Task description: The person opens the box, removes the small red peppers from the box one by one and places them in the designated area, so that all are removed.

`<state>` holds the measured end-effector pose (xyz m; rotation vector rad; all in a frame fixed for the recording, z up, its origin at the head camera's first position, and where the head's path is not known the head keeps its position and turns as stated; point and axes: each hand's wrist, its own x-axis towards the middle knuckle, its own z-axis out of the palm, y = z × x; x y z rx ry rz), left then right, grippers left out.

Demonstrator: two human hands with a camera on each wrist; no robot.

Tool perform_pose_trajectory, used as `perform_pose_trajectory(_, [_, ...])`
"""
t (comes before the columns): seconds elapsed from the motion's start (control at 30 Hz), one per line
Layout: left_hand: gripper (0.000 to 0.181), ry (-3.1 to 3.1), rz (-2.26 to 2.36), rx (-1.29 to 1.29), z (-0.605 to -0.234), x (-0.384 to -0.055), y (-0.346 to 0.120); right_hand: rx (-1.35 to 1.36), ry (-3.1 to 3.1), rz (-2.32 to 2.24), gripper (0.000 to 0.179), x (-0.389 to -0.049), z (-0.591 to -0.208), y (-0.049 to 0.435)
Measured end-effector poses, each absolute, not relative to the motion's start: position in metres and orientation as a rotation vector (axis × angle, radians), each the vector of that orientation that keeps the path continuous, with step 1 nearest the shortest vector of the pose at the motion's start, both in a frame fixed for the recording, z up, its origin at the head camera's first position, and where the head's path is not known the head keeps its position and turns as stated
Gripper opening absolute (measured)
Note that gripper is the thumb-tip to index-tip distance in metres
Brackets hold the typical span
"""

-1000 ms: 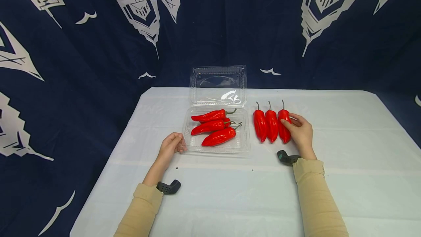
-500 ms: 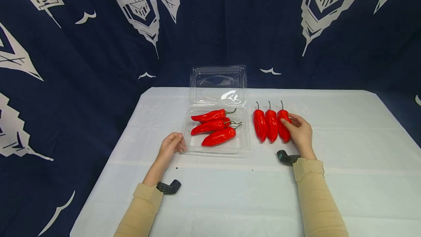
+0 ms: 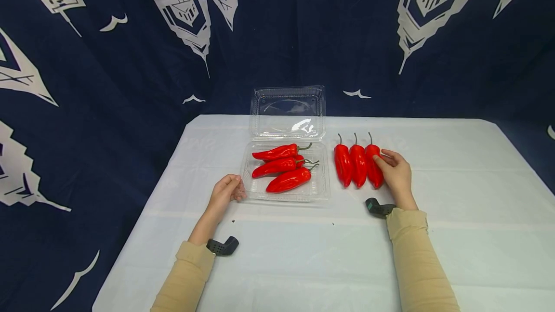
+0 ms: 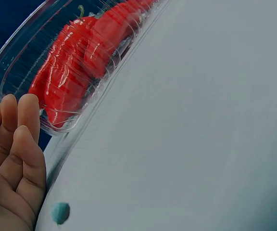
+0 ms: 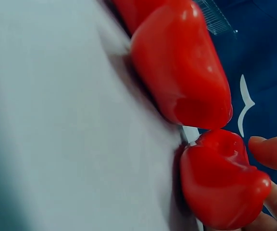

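Three glossy red chili peppers lie side by side in a row in the head view, stems pointing away. My right hand (image 3: 396,173) is at the rightmost pepper (image 3: 374,167). In the right wrist view its fingers are beside that pepper (image 5: 222,180), and the thumb (image 5: 275,153) stands slightly off its surface. The middle pepper (image 3: 358,166) and the left pepper (image 3: 343,166) lie just left. My left hand (image 3: 226,190) rests with loosely bent fingers at the near left corner of a clear plastic clamshell box (image 3: 321,191), which holds several red peppers (image 4: 66,72).
The box's clear lid (image 3: 287,105) stands raised at the back edge of the white-covered table (image 3: 347,264). Behind hangs a dark blue curtain (image 3: 303,37) with white building prints. Small dark specks lie near the left forearm. Each wrist wears a black camera (image 3: 223,246).
The rightmost pepper's stem end has shifted slightly left toward the other two. My right thumb has drawn back a little to the right across it. The left hand and box stay put.
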<state>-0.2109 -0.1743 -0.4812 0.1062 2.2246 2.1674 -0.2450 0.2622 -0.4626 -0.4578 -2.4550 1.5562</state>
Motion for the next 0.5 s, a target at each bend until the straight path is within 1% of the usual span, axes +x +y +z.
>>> perform_pose_trajectory(0.5, [0.023,2.204,2.182,0.103,-0.4801,-0.2102,-0.1744,-0.491,-2.462,1.559,0.056,-0.2434,-0.4524,0.2611])
